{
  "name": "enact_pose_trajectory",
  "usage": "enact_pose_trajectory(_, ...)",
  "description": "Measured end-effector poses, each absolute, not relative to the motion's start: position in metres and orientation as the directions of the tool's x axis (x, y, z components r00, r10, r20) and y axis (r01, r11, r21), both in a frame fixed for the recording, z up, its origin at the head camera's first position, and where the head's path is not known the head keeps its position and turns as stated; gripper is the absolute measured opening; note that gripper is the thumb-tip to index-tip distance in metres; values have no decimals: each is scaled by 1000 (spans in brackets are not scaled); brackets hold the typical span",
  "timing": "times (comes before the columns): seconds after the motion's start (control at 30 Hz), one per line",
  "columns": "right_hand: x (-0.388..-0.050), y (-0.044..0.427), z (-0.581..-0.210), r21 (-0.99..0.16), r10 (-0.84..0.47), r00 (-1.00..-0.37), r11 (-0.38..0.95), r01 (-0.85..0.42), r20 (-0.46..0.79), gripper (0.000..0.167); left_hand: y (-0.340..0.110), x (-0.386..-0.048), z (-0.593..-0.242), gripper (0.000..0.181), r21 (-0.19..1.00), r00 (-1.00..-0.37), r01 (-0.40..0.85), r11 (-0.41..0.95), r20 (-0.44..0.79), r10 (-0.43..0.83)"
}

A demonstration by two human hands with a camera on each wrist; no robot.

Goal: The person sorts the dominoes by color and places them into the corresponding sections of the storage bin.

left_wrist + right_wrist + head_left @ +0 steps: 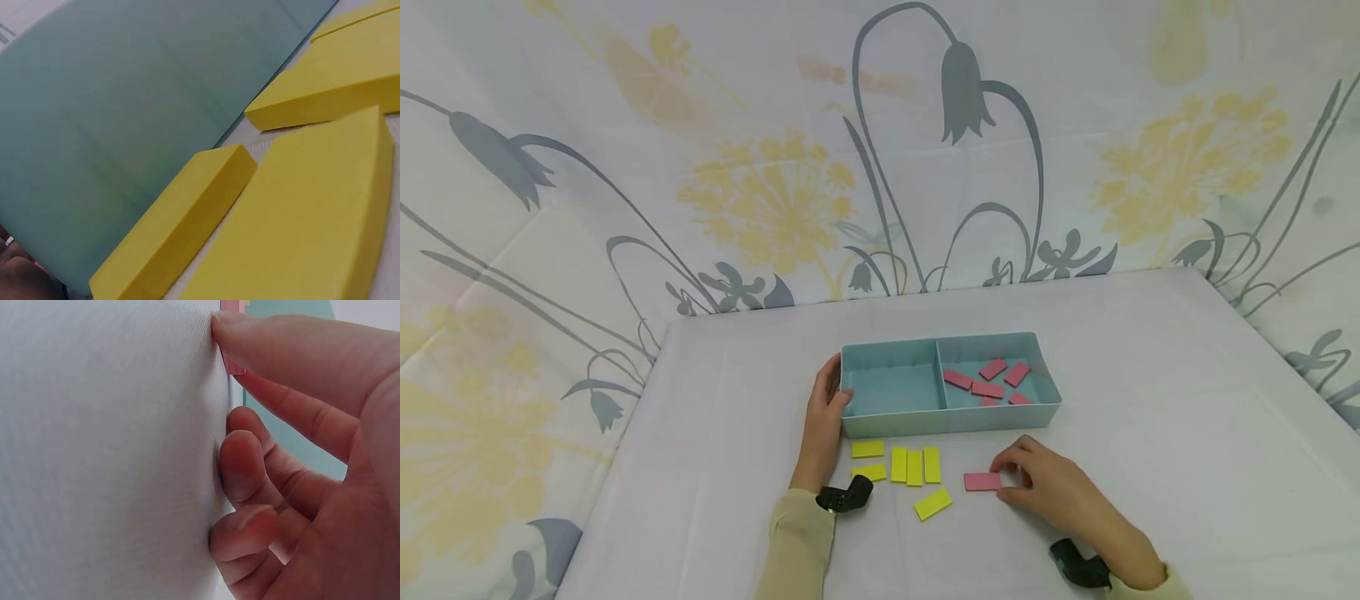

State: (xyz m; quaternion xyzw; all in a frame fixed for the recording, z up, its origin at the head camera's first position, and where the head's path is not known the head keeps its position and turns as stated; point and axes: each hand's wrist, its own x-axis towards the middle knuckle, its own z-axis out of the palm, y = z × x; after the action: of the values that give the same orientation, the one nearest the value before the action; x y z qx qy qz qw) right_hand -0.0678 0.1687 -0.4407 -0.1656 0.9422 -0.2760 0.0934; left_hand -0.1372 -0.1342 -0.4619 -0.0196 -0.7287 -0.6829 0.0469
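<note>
A light-blue two-part box (891, 424) stands on the table. My left hand (824, 417) grips its left end, thumb over the rim and fingers along the outer wall. Only a bit of that hand (24, 275) enters the left wrist view, beside the box wall (119, 119). In front of the box, my right hand (1051, 483) pinches the right end of a pink rectangular block (981, 482) that lies on the cloth. The right wrist view has this block (234, 362) between thumb and index finger, while the other fingers curl against the cloth.
Several pink blocks (988, 389) lie in the right compartment; the left compartment (895, 387) shows its bare floor. Between the box and me lie several yellow blocks (914, 467), one of them set askew (933, 504). White cloth (1150, 400) covers the table, and a flower-patterned curtain (880, 167) hangs behind.
</note>
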Motion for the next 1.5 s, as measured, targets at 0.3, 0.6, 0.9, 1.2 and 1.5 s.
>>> enact_pose_trajectory(0.3, -66, 169, -440, -557, -349, -935, 790, -256, -66, 22, -132, -134, -452, 50, 995, -996, 79, 62, 81, -26)
enact_pose_trajectory(0.6, -66, 169, -440, -583, -343, -936, 777, -238, -74, 24, -130, -127, -439, 50, 996, -998, 66, 56, 67, -21)
enact_pose_trajectory(0.9, -68, 169, -439, -661, -369, -923, 721, -207, -114, 18, -133, -136, -457, 49, 996, -997, 72, 58, 74, -38)
enact_pose_trajectory(1.2, -69, 173, -441, -667, -431, -900, 691, -279, -70, 16, -133, -137, -461, 49, 994, -995, 86, 61, 89, -44)
enact_pose_trajectory(1.5, -70, 175, -442, -663, -421, -904, 696, -274, -69, 12, -133, -137, -460, 50, 993, -995, 89, 72, 92, -41)
